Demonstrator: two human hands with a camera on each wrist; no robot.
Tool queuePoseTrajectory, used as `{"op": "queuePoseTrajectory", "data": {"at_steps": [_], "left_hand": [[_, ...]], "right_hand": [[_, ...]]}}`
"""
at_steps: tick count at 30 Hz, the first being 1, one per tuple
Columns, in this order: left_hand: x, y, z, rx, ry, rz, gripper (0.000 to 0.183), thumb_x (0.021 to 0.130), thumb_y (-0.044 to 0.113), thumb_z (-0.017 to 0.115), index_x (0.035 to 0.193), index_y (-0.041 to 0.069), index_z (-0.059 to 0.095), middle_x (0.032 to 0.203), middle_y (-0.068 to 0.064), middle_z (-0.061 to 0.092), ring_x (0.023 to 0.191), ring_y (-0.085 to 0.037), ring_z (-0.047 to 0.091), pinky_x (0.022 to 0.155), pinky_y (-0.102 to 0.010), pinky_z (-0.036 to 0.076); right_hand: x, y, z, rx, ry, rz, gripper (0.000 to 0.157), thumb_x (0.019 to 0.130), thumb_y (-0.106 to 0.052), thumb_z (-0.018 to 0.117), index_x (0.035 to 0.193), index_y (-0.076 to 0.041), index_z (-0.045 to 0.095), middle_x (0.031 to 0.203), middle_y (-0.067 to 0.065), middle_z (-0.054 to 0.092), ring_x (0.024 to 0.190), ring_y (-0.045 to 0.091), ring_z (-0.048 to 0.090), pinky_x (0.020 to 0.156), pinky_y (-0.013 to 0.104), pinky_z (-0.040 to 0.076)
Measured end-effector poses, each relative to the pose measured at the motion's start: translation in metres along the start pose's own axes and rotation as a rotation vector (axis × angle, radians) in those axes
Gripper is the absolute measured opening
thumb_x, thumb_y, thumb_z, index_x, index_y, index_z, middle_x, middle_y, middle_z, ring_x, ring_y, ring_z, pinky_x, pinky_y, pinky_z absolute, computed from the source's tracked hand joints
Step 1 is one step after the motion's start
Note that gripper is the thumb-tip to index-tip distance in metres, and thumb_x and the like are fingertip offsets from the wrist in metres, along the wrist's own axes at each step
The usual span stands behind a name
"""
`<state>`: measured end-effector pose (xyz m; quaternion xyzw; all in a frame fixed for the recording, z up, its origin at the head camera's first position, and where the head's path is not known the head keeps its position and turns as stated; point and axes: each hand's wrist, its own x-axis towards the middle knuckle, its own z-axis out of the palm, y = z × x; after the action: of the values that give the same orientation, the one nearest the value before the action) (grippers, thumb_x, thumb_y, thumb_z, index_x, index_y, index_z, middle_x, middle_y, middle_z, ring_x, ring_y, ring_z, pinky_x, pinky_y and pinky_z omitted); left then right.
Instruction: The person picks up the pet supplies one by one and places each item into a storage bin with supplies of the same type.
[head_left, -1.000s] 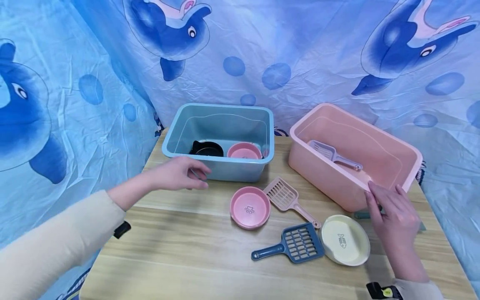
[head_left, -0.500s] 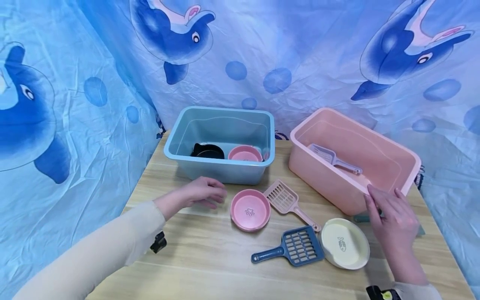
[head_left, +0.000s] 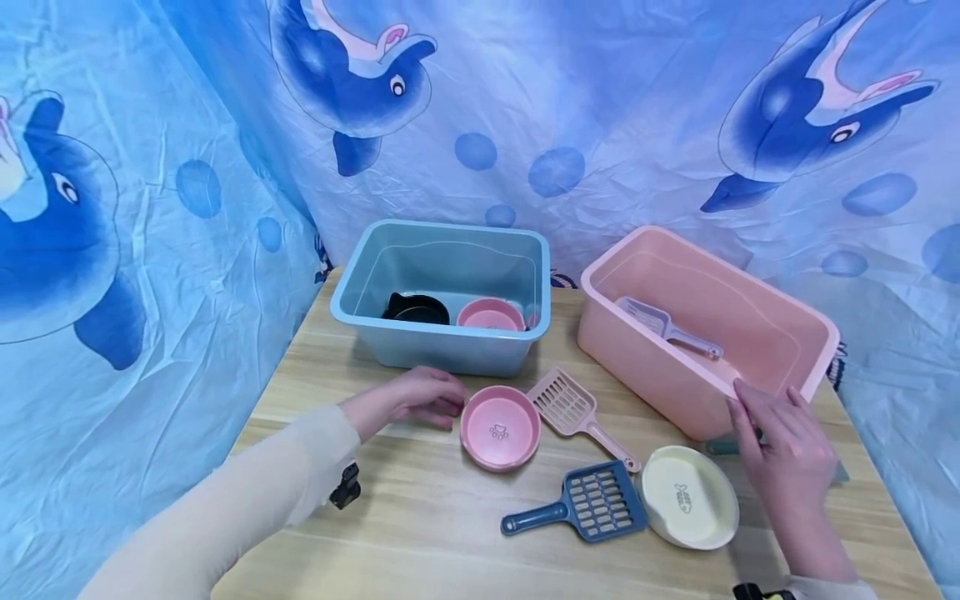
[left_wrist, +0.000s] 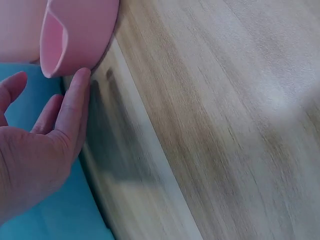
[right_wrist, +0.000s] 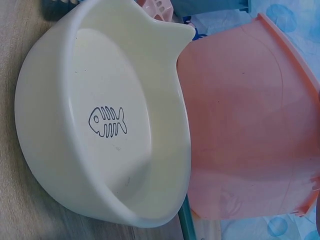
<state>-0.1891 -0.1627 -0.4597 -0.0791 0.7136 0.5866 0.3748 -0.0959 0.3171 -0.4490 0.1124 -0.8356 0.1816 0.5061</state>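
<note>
My left hand point(head_left: 427, 396) is beside the left side of a round pink pet bowl point(head_left: 501, 429) with a paw print. In the left wrist view its fingers point(left_wrist: 72, 107) are extended, with one fingertip right by the bowl's wall; whether it touches, I cannot tell. My right hand point(head_left: 787, 437) holds the near rim of a pink litter box point(head_left: 645, 354) at the right. Inside that box lies a lilac litter scoop point(head_left: 667, 329). A cream bowl point(right_wrist: 112, 160) with a fishbone print stands near the right wrist.
A blue litter box point(head_left: 442, 350) at the back holds a black bowl point(head_left: 420, 310) and another pink bowl point(head_left: 491, 315). On the table point(head_left: 405, 542) lie a pink scoop point(head_left: 566, 404), a dark blue scoop point(head_left: 600, 500) and a partly hidden green handle point(head_left: 722, 447).
My left hand has moved right and down from in front of the blue litter box to the pink bowl's side. The right hand stays at the pink litter box's rim.
</note>
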Motion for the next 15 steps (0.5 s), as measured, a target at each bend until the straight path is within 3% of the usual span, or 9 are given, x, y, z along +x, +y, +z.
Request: {"op": "queuePoseTrajectory", "data": {"at_steps": [4,15], "left_hand": [[0.0048,-0.0012,0.0027,0.021,-0.003,0.014,0.033,0.101,0.018,0.072,0.127,-0.002,0.071,0.119,-0.019,0.075,0.108,-0.028,0.075,0.090,-0.043,0.066],[0.0084,-0.0017,0.0104,0.084,0.006,0.021,0.032,0.100,0.018,0.073,0.125,-0.002,0.072,0.115,-0.018,0.074,0.101,-0.027,0.076,0.082,-0.038,0.067]], "right_hand": [[0.0024,-0.0010,0.0011,0.004,0.016,-0.014,0.035,0.105,-0.037,0.068,0.113,-0.006,0.084,0.100,0.021,0.079,0.087,0.045,0.076,0.116,0.045,0.051],[-0.0027,0.0002,-0.0033,-0.017,0.000,-0.027,0.039,0.106,-0.040,0.065,0.112,-0.006,0.083,0.100,0.021,0.079,0.108,0.026,0.078,0.118,0.041,0.049]]}}
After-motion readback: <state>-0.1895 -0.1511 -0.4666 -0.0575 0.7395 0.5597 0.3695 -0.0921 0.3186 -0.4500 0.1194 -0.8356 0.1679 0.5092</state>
